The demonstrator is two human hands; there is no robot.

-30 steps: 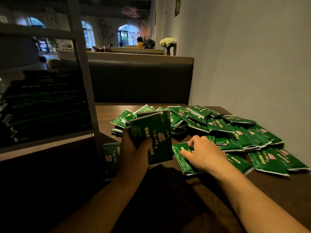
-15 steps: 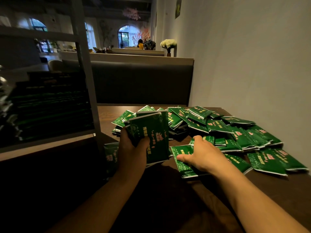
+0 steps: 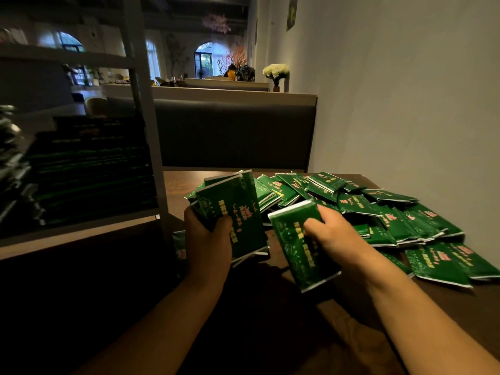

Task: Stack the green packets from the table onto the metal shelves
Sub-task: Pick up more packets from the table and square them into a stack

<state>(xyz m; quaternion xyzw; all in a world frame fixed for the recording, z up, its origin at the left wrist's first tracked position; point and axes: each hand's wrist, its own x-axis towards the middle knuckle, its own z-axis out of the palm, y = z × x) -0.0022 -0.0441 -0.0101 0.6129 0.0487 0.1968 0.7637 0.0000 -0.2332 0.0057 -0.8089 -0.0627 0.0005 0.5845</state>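
- While the left hand point(image 3: 207, 239) grips a bundle of flat green foil packets point(image 3: 232, 215), thumb across its face, the right hand point(image 3: 334, 236) pinches a single flat green foil packet point(image 3: 300, 247) held clear of the dark wooden bench point(image 3: 178, 185), just right of the bundle.
- Judged from this, the step in hand is gathering: one more packet is about to join the bundle before a trip to the shelf.
- The next move calls for laying the single packet face-up on the bundle, edges squared, with the left thumb lifting briefly to admit it.
- To the bundle's right, a loose heap of green packets point(image 3: 378, 209) sprawls over the bench, overlapping at odd angles.
- To the bundle's left, the grey metal shelf unit point(image 3: 143, 109) carries a tall, dim stack of packets point(image 3: 89, 174); much stays unshelved.
- Each packet is a thin rectangle of glossy film, white sealed ends, yellow and pink print; likely slippery, so a tall bundle may fan out.
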